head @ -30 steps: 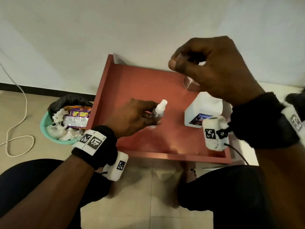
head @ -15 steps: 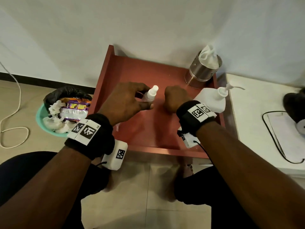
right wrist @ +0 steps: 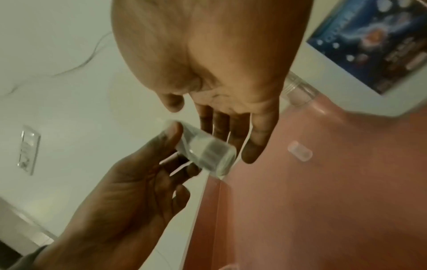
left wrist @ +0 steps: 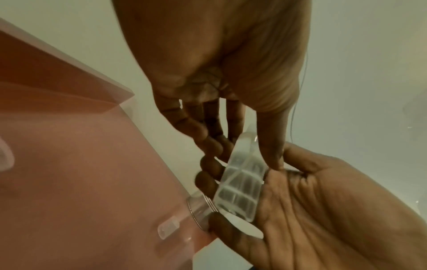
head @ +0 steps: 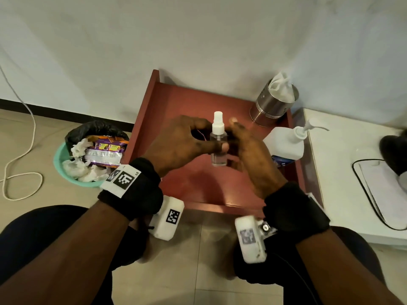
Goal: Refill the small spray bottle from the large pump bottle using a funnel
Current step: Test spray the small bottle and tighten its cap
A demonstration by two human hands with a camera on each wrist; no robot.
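Note:
The small clear spray bottle (head: 218,143) with a white spray head is upright in the air above the red tray (head: 176,102). My left hand (head: 208,139) pinches its body between thumb and fingers. My right hand (head: 241,144) is beside the bottle with straight fingers, its palm against the bottle's lower part (left wrist: 240,184). The large white pump bottle (head: 286,144) stands at the tray's right edge. A small clear cap (right wrist: 299,151) lies on the tray. I see no funnel.
A steel canister (head: 272,104) stuffed with white tissue stands at the tray's back right corner. A white counter (head: 343,164) adjoins on the right. Left of the tray on the floor sits a teal bin (head: 66,170) full of rubbish, with a white cord (head: 19,150) beyond it.
My left hand has lifted the spray bottle off the tray and turned it upright. My right hand came down from high up, then opened beside the bottle.

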